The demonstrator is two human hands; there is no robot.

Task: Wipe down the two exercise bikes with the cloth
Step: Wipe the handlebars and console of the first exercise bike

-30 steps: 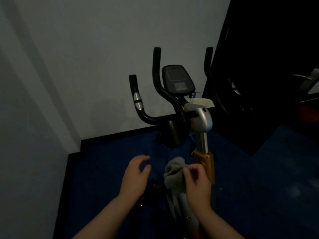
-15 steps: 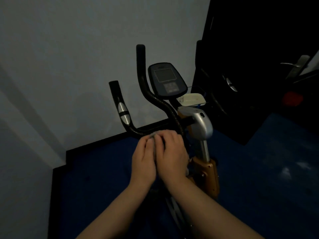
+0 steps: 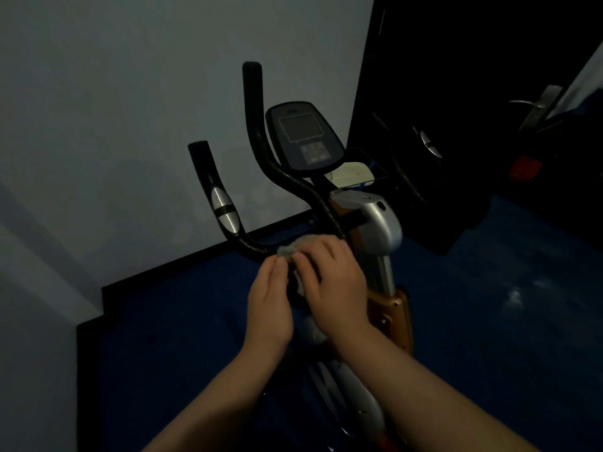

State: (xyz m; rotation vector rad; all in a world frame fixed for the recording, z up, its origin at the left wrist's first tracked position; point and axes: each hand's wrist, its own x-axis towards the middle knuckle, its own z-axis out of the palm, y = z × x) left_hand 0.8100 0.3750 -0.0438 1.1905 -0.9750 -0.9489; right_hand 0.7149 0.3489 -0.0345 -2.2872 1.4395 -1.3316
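An exercise bike (image 3: 375, 223) stands in front of me, with black handlebars (image 3: 225, 207), a grey console (image 3: 303, 135) and a silver and orange post. A grey cloth (image 3: 290, 251) lies bunched on the low crossbar of the handlebars. My right hand (image 3: 332, 282) grips the cloth from above and presses it on the bar. My left hand (image 3: 270, 301) is right beside it, its fingertips touching the cloth's left edge. Most of the cloth is hidden under my fingers. A second bike is only faintly visible in the dark at the right (image 3: 427, 145).
A white wall (image 3: 114, 109) with a black skirting runs close behind the bike. The floor (image 3: 489, 321) is dark blue. A dark door with a metal handle (image 3: 535, 106) stands at the far right. A white object (image 3: 352, 172) rests on a small shelf below the console.
Both hands rose with the cloth from low beside the post to the handlebar crossbar. Since half a second ago they have stayed there, with only a small shift.
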